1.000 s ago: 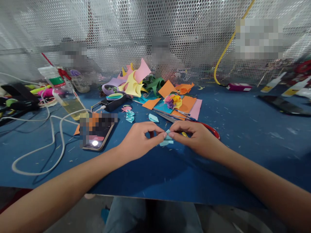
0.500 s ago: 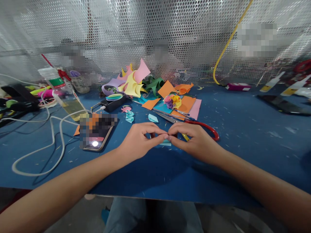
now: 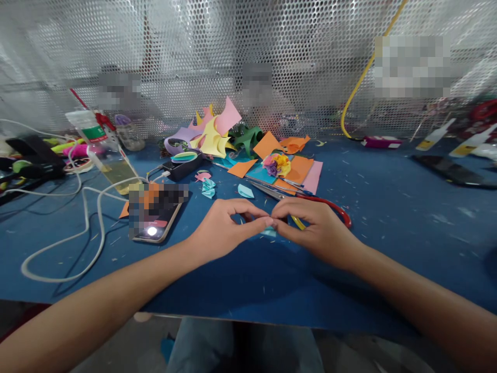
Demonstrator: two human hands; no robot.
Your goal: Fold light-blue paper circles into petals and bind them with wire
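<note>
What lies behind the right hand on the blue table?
Red-handled scissors lie just behind the right hand, blades pointing left. A yellow strip pokes out beside the fingers; the rest is covered. It and the left hand pinch a light blue paper piece, mostly hidden.

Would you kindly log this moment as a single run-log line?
left hand: pinching small light-blue paper piece | right hand: pinching same piece | red-handled scissors: lying on blue table behind right hand
</note>
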